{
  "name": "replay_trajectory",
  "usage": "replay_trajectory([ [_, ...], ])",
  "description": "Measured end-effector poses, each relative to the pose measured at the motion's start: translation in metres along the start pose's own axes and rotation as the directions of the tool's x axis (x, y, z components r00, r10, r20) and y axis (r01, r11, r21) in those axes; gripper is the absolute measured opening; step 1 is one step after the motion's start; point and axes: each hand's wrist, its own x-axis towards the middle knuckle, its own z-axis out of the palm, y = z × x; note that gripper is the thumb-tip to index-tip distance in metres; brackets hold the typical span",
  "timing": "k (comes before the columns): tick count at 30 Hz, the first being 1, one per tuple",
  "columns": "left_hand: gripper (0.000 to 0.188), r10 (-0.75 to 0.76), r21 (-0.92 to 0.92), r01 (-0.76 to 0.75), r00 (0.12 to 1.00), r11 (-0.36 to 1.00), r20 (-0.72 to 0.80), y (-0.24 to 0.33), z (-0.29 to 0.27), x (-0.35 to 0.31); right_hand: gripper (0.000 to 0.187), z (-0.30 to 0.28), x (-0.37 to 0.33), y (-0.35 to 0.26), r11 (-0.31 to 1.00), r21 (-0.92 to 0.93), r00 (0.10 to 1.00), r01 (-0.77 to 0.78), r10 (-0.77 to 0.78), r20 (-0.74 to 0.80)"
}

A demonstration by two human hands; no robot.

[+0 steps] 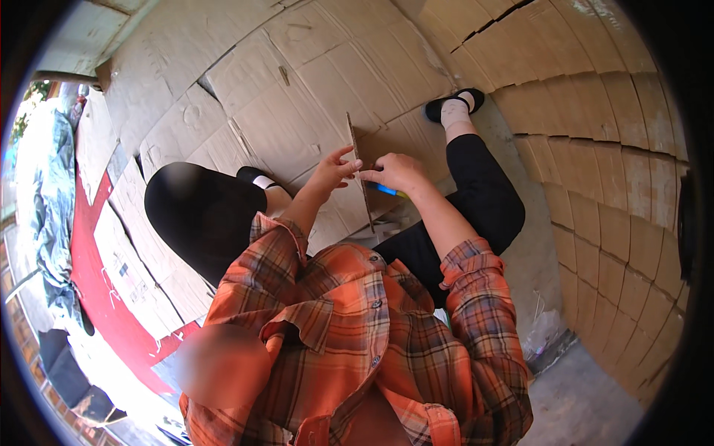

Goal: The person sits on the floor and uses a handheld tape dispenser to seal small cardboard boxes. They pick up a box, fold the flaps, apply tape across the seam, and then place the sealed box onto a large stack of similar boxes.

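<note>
A flat piece of cardboard (354, 135) stands nearly edge-on between my hands, above the floor between my knees. My left hand (335, 172) is at its left face, thumb and fingertips closed on it near the middle. On the other side, my right hand (401, 174) is bent, with its fingertips close to the same spot on the cardboard. Under the right palm shows a slim blue-and-yellow tool (387, 190), held in that hand; its kind is not clear, as the fingers cover part of it.
Flattened cardboard sheets (297, 82) cover the floor ahead. Tall stacks of folded cardboard (595, 156) rise along the right. Left lie a red sheet (111, 275) and crumpled silvery plastic (52, 193). Cardboard scraps (390, 219) lie below my hands, and a clear plastic bag (544, 331) rests at lower right.
</note>
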Motion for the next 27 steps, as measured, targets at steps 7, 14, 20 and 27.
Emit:
replay_trajectory([
  [7, 0.086, -0.027, -0.062, 0.029, 0.999, 0.998, 0.033, -0.005, 0.003, 0.005, 0.072, 0.015, 0.016, 0.015, 0.999, 0.033, 1.0, 0.014, -0.014, 0.004],
  [14, 0.083, -0.066, -0.119, 0.07, 0.997, 0.99, 0.034, -0.006, 0.005, 0.003, 0.08, 0.016, 0.022, 0.022, 0.996, 0.08, 0.998, 0.034, -0.038, 0.055],
  [20, 0.082, -0.073, -0.18, 0.085, 0.995, 0.98, 0.075, -0.005, 0.004, 0.004, 0.08, 0.022, 0.027, 0.026, 0.993, 0.113, 0.998, 0.027, -0.033, 0.052],
  [27, 0.076, -0.049, -0.143, 0.055, 0.998, 0.988, 0.047, -0.002, 0.005, 0.005, 0.074, 0.027, 0.031, 0.033, 0.988, 0.149, 0.999, 0.026, -0.031, 0.03],
])
